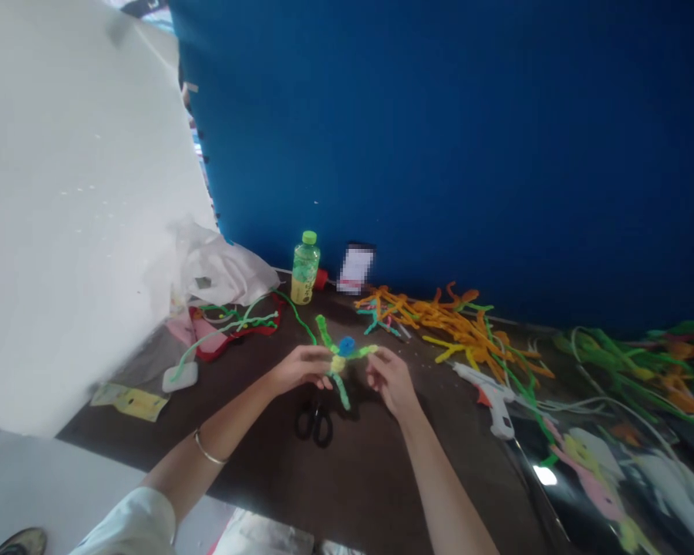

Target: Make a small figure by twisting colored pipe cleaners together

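Observation:
A small figure of twisted fuzzy stems (pixel 338 362) is held up over the dark table, with a blue round part, a yellow middle and green limbs. My left hand (pixel 304 368) grips it at the left side, fingers closed around its middle. My right hand (pixel 391 379) pinches the tip of the yellow-green limb that points right. Black-handled scissors (pixel 314 425) lie on the table just below my left hand, their blades hidden beneath the hand and figure.
A green-capped bottle (pixel 305 270) and a phone (pixel 355 268) stand at the back. Orange stems (pixel 451 320) are heaped to the right, near a white glue gun (pixel 491 397) with cables. White plastic bags (pixel 225 270), red and green stems and a yellow packet (pixel 130 401) lie left.

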`<state>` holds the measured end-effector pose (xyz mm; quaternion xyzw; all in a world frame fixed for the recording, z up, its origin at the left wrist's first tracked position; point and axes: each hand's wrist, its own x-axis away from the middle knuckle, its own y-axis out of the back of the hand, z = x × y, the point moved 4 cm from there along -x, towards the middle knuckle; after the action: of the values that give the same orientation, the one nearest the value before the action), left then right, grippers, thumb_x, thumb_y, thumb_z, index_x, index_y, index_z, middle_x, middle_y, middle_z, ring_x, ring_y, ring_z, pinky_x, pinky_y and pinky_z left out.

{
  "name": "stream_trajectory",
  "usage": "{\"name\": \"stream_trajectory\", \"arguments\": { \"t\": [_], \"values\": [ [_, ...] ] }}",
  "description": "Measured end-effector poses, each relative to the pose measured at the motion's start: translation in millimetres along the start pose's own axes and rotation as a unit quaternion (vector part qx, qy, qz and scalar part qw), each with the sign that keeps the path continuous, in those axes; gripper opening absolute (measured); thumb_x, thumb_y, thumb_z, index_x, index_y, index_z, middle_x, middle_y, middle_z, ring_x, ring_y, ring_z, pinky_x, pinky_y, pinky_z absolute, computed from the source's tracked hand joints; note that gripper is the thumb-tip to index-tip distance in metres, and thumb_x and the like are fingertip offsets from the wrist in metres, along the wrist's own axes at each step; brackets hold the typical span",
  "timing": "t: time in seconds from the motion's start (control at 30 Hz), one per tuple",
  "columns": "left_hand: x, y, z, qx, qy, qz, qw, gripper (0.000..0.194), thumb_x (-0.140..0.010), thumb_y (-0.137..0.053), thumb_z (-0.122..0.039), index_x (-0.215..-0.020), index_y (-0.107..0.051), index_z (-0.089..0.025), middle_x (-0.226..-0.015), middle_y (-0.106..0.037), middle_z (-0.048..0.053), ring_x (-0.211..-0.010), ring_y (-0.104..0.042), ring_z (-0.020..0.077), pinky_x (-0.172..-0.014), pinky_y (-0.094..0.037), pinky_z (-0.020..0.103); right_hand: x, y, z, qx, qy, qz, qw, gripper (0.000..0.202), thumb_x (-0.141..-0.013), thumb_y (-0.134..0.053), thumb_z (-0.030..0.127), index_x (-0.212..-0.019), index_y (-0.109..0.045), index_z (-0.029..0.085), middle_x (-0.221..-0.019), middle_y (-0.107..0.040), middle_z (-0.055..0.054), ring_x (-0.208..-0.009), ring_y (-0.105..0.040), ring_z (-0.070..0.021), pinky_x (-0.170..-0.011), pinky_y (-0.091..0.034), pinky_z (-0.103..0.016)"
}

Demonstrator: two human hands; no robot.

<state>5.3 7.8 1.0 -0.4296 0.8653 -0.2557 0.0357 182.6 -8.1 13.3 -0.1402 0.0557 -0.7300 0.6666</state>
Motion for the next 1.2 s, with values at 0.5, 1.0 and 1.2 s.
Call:
{"name": "stream_trajectory", "arguments": {
  "t": [0.5, 1.0, 1.2],
  "values": [
    [2, -2.1, 0, -0.116, 0.015, -0.014, 0.993, 0.041, -0.061, -0.070, -0.036, -0.090, -0.061, -0.009, -0.076, -0.066, 0.009, -0.060, -0.064, 0.0186, -0.053, -0.051, 0.026, 2, -1, -9, 0.037, -0.005, 0.015, 0.999, 0.029, -0.062, -0.070, 0.037, -0.079, -0.060, 0.017, -0.055, -0.061, 0.001, -0.046, -0.055, -0.0112, -0.042, -0.039, -0.021],
    [4, 4.3, -6, -0.132, -0.038, -0.140, 0.981, 0.033, -0.057, -0.071, -0.041, -0.060, -0.063, -0.009, -0.046, -0.057, 0.002, -0.033, -0.049, 0.0089, -0.030, -0.031, 0.018, 14, -19, -14, -0.026, -0.003, 0.014, 1.000, 0.029, -0.059, -0.073, 0.035, -0.075, -0.056, 0.019, -0.055, -0.058, 0.003, -0.047, -0.054, -0.0103, -0.043, -0.042, -0.021],
    [4, -5.4, 1, -0.069, -0.020, -0.166, 0.983, 0.032, -0.056, -0.072, -0.040, -0.058, -0.060, -0.009, -0.045, -0.054, 0.000, -0.033, -0.047, 0.0074, -0.031, -0.028, 0.017, 17, -31, -18, -0.051, -0.009, 0.043, 0.998, 0.032, -0.057, -0.075, 0.033, -0.079, -0.056, 0.020, -0.063, -0.061, 0.003, -0.053, -0.056, -0.0108, -0.049, -0.045, -0.022]
  ]
}}
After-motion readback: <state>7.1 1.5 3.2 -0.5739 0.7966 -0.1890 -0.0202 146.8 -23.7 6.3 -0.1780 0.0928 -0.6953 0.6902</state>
